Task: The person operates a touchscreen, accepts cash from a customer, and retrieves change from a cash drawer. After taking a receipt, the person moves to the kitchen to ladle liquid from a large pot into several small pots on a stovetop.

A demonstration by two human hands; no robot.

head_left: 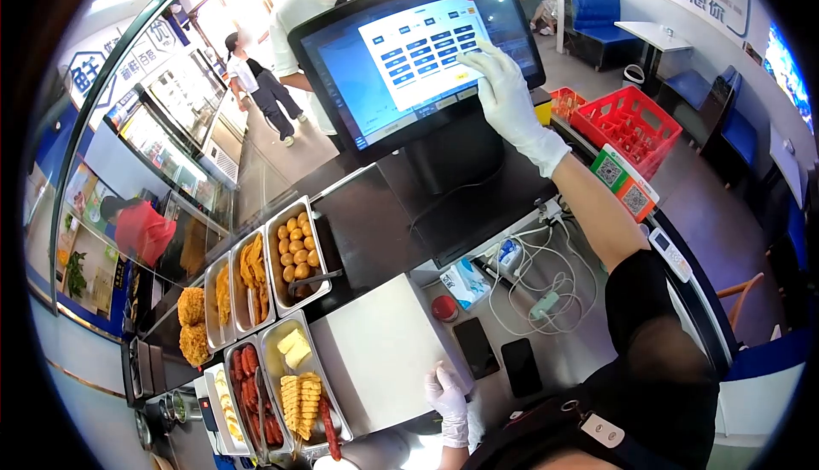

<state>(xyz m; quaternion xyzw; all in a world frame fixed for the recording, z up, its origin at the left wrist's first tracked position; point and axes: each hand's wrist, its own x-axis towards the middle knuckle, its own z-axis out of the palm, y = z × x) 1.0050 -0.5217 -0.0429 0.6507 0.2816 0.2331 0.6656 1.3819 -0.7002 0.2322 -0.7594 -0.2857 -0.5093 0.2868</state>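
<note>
Restaurant room behind a dark serving table (pixel 367 214)

A large black-framed touchscreen (pixel 341 69) is propped on the dark top, its lit panel met by the white-gloved right hand (pixel 505 90), fingers extended, nothing held. The white-gloved left hand (pixel 447 397) is loosely curled beside a flat white board (pixel 375 351); its grip cannot be told.

Brown eggs (pixel 299 246) fill a steel tray (pixel 277 293). Two dark-screened smartphones (pixel 475 348) lie side by side. Red plastic crate (pixel 655 143) beside QR-code cards (pixel 624 182).
</note>
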